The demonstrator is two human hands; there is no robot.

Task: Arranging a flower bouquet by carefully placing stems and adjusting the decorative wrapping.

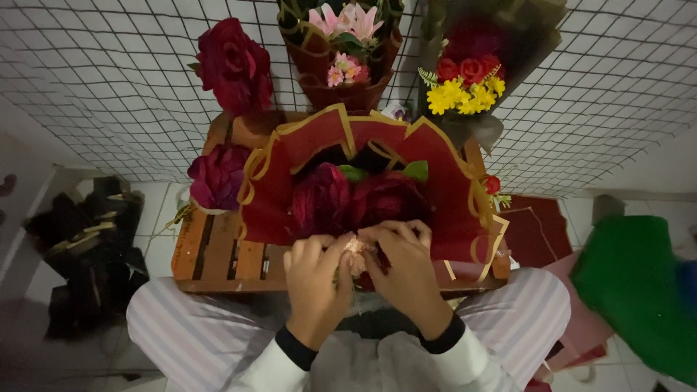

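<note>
Pink flower (357,254), small and pale, sat pinched between our two hands at the front of the red bouquet wrap (312,156) with its gold trim, low against the two dark red roses (356,199) already standing in it. Our left hand (314,279) curled its fingers shut around the bloom from one side while our right hand (406,265) closed on it from the other, thumbs meeting over the petals (likely to steady so small a stem as it was tucked in). We had the wrap resting on a wooden slatted crate (210,254) across our lap, its open mouth facing us. A loose magenta rose (216,174) lay on the crate's left, and finished bouquets (341,43) leaned on the wire grid (109,87) behind.
</note>
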